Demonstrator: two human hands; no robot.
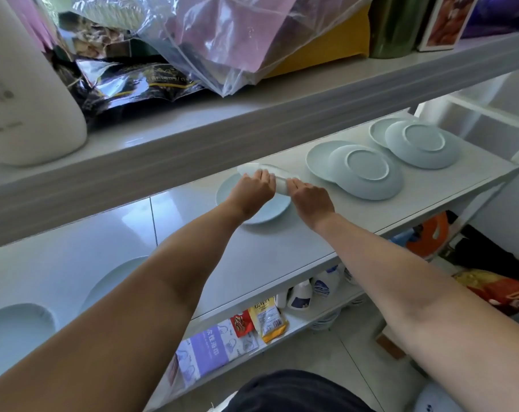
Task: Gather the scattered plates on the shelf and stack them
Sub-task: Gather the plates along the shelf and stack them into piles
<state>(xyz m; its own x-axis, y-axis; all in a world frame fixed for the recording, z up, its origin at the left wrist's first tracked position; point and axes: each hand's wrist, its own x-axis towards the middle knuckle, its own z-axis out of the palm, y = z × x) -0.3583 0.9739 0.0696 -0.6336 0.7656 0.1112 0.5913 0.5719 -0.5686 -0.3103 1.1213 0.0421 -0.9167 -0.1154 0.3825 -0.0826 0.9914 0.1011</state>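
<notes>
Head view: L hand (252,188) + R hand (310,199) both gripping tilted plate (282,185) over flat plate (274,211); best to level, centre, lower slow.

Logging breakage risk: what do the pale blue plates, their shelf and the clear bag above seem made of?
The pale blue plates are probably glazed ceramic: smooth, with a soft sheen, and the overturned ones show a raised foot ring. Melamine remains possible. The shelf is a white matte board, likely laminate or plastic. The clear bag is thin transparent plastic film, creased and glinting.
</notes>
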